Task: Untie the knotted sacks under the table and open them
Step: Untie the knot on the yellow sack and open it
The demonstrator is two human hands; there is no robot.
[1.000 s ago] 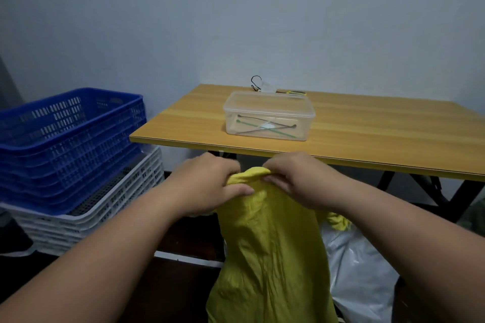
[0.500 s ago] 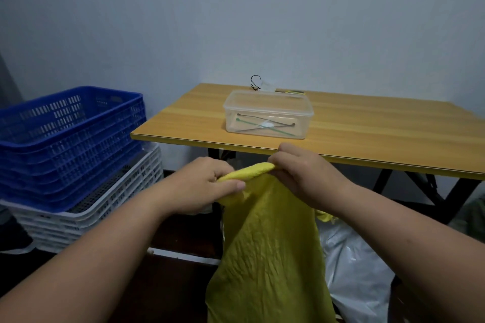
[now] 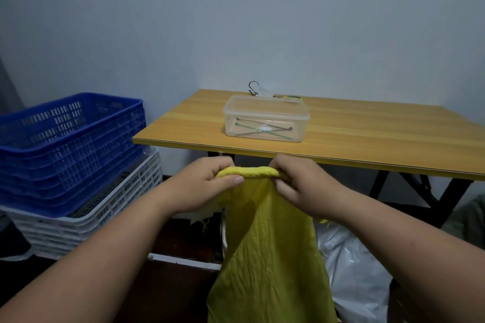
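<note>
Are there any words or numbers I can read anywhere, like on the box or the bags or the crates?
None: no readable words or numbers anywhere.
Clear plastic box: a small white piece lies inside, too blurred to show any print.
Small items behind the box: too small to read.
Yellow sack, white sack, blue crate, white crate: no print visible.

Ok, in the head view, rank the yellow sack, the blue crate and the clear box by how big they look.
1. yellow sack and blue crate: look alike; the sack hangs nearer the camera, so unsure.
2. clear box, smallest.
</note>
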